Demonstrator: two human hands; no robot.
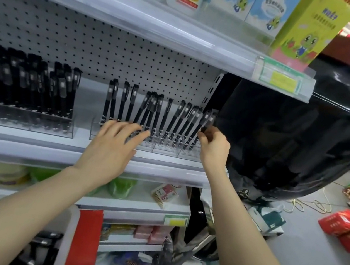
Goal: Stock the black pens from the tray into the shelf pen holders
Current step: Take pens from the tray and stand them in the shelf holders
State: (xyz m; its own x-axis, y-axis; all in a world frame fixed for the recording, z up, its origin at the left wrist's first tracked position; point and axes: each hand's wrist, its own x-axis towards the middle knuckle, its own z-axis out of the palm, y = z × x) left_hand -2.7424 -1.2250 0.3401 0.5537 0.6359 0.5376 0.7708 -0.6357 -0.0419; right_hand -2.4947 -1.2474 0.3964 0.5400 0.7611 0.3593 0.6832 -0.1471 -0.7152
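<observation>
Head view of a stationery shelf during stocking. The left hand [109, 147] is open, with its fingers straight and spread; the fingertips rest on the upper front edge of the right-hand clear acrylic pen holder [167, 148] and touch the lower barrels of the pens there. The right hand [213, 148] is curled, thumb and fingers pinching the lower barrel of the rightmost black pen with a clear cap [206, 117] at the holder's right end. A second pen lies just beside it, and it cannot be told whether the pinch takes both. The loose row of black pens [150, 110] stands in this holder, most leaning to the right, with gaps between them. A second clear acrylic holder [20, 119], well to the left on the same white metal shelf [29, 147], is densely packed with upright black pens [24, 78]. Behind both rises a white perforated back panel [92, 39]. On the shelf above stand cartons printed with a green cartoon frog [309, 32], and a green-and-yellow price label [281, 78] sits in the shelf's front rail. A large glossy black jar [305, 141] stands just beside the shelf end, on the right. Red packets [346, 228] lie on the floor beyond it. At the lower edge of the view is a white-rimmed container [67, 236]; its dark contents are too blurred to identify.
</observation>
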